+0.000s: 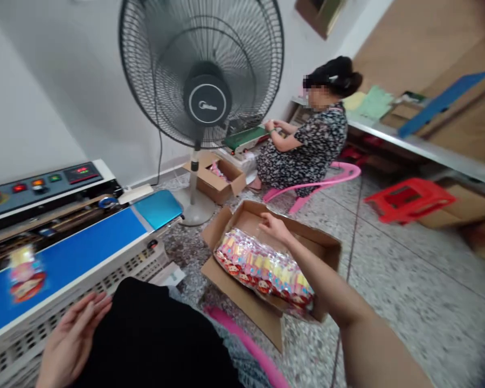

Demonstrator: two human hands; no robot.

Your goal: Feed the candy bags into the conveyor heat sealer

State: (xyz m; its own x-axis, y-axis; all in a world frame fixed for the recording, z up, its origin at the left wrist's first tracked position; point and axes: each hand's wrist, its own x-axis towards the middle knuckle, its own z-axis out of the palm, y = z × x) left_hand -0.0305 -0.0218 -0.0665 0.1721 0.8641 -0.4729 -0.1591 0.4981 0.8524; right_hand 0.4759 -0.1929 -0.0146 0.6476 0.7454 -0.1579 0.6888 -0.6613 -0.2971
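My right hand [275, 228] is over an open cardboard box [250, 308], above its bare rear half. Its fingers are apart and partly bent, and nothing shows in them. Rows of shiny packets [262, 264], printed in pink, yellow and red, stand packed along the near side of that box. Beside the sealing machine's perforated side panel, my left hand [75, 334] hangs with its fingers stretched out and holds nothing. One similar packet [26, 275] lies on the blue conveyor belt [92, 240], slightly blurred.
A large fan [207, 105] stands behind the belt's end plate [158, 209]. Behind the fan is another box [220, 175] of packets. A co-worker [307, 129] sits at a green belt [246, 139]. A red stool [410, 198] stands at right.
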